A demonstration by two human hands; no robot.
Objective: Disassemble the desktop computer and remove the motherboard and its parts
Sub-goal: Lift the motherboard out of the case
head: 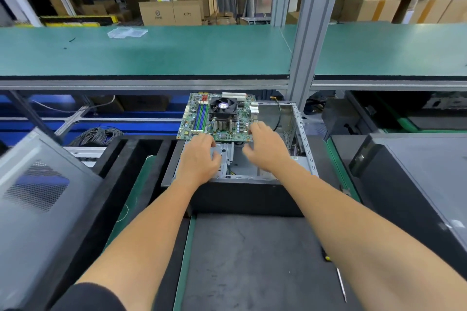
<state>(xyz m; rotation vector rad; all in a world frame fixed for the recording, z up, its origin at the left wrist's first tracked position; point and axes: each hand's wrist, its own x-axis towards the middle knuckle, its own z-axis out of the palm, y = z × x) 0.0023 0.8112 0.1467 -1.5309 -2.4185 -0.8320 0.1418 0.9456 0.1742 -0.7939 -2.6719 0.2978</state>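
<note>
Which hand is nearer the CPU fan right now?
Right. The right hand reaches the motherboard edge just beside the CPU fan; the left hand sits lower, below the board's near edge.

Bright, even overhead light; no hard shadows on the green shelf (151, 53), only a dull sheen along its top. Dim under the shelf, detail lost in the dark recess at far right. Soft shadow beneath both forearms on the dark mat (252, 260). Faint glare on the bare metal wall of the computer case (285, 113). Strong wide-angle bending: the aluminium post (310, 33) leans, shelf edge bows. Motion smear at top left corner and on the grey side panel (38, 184) at left edge. Cardboard boxes (171, 11) behind are soft.
</note>
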